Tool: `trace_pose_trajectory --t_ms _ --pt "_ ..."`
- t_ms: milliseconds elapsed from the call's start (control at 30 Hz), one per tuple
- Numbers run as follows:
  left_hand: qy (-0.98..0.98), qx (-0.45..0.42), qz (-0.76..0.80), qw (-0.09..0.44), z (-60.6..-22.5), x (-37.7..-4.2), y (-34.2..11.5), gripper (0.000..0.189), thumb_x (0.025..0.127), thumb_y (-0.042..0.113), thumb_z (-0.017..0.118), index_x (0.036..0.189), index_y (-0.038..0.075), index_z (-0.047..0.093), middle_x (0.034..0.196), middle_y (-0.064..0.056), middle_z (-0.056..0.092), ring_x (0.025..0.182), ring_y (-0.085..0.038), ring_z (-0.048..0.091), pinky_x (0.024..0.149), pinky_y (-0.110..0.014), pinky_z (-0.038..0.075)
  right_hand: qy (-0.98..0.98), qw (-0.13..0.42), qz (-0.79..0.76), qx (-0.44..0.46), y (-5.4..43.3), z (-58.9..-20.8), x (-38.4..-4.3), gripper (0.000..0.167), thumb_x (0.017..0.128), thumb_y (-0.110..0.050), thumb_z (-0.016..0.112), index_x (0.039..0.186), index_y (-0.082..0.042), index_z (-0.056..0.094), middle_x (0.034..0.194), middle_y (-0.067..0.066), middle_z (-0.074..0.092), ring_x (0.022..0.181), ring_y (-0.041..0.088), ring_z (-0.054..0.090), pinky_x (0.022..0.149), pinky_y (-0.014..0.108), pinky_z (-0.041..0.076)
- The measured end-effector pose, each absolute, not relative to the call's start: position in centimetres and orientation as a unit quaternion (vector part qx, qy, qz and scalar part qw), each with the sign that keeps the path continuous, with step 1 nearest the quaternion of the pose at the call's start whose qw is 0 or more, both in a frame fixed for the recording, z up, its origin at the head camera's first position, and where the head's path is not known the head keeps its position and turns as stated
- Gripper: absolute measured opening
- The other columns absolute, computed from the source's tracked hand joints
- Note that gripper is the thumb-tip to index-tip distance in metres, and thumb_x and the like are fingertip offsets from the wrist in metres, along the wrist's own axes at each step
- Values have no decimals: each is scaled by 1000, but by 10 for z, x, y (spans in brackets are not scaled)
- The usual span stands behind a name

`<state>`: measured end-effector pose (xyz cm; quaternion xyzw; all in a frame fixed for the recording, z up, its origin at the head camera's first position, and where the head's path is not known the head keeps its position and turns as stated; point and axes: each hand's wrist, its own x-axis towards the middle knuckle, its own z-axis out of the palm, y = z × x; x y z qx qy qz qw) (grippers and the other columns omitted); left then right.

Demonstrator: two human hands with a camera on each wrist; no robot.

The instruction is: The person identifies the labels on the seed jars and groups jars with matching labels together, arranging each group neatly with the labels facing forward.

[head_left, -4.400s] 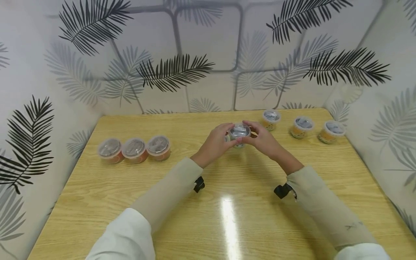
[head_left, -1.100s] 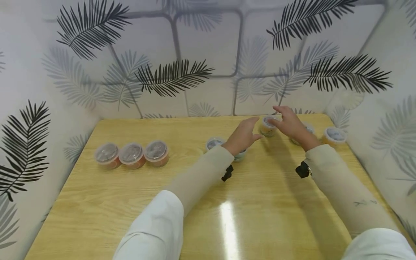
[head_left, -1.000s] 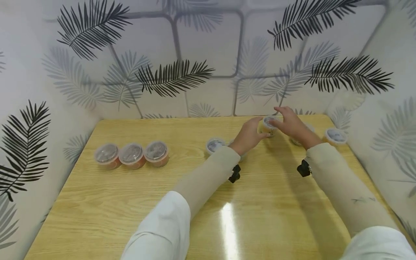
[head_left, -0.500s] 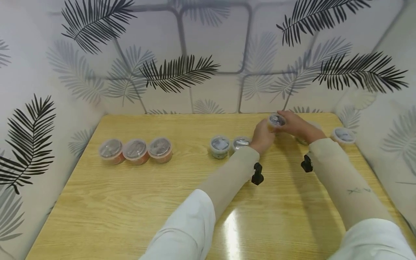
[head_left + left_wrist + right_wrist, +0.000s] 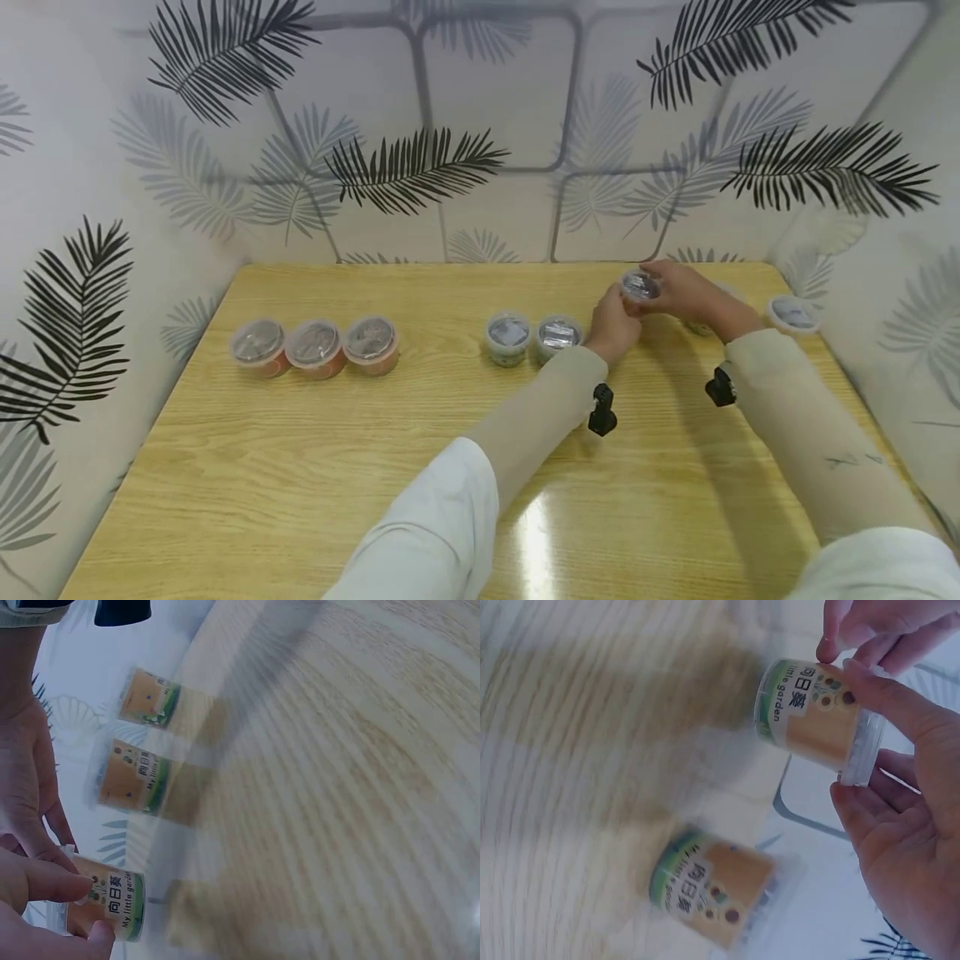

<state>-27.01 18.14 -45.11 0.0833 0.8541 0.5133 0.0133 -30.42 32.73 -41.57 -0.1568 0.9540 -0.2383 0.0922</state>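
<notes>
Both hands hold one small clear-lidded cup (image 5: 640,285) near the table's back edge, right of centre. Its orange label with a green band reads "little garden" in the right wrist view. My left hand (image 5: 617,325) pinches the cup's side with thumb and fingers, from the left. The right hand (image 5: 690,292) grips it near the lid from the other side. In the left wrist view, the held cup's base (image 5: 135,907) is a little apart from its shadow, just off the table. Beside the right wrist, a similar orange-labelled cup (image 5: 712,889) stands, partly hidden in the head view.
Another orange-labelled cup (image 5: 795,313) stands at the table's right edge. Two cups, the left one (image 5: 507,337) and the right one (image 5: 558,335), stand side by side mid-table. Three reddish cups (image 5: 315,348) form a row at left. A patterned wall (image 5: 495,208) rises behind the table (image 5: 300,475).
Both hands have let go of a cup at mid-table, which now stands beside a similar one. They moved right and took hold of an orange-labelled cup. Little differs over the last half second.
</notes>
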Motion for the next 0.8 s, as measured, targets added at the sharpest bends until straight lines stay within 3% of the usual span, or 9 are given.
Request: trace_pose_trajectory --t_ms 300,433,567,800 --pt "820 138 554 37 -425 -273 164 46 87 -4 58 130 8 50 124 -1 57 112 -13 54 81 -15 46 946 66 -270 -165 333 -387 -289 79 84 -31 69 141 8 29 134 27 39 108 38 48 84 52 43" --pt "808 174 562 36 -415 -270 150 45 89 -3 55 131 11 49 128 -1 54 114 -14 53 84 -16 45 942 52 -285 -168 332 -376 -282 82 83 -37 69 141 6 30 134 25 39 113 37 45 88 54 42" --pt "808 253 531 35 -405 -263 129 51 91 1 56 138 7 40 134 -4 48 117 -16 51 92 -18 42 941 35 -287 -174 329 -368 -272 84 82 -43 68 142 2 31 138 22 37 119 36 41 93 53 40" --pt "795 342 500 35 -396 -244 86 63 90 11 62 144 8 29 138 -5 39 118 -16 46 96 -22 40 920 21 -352 -172 301 -357 -234 74 85 -37 67 141 0 35 138 17 38 123 32 39 97 49 39"
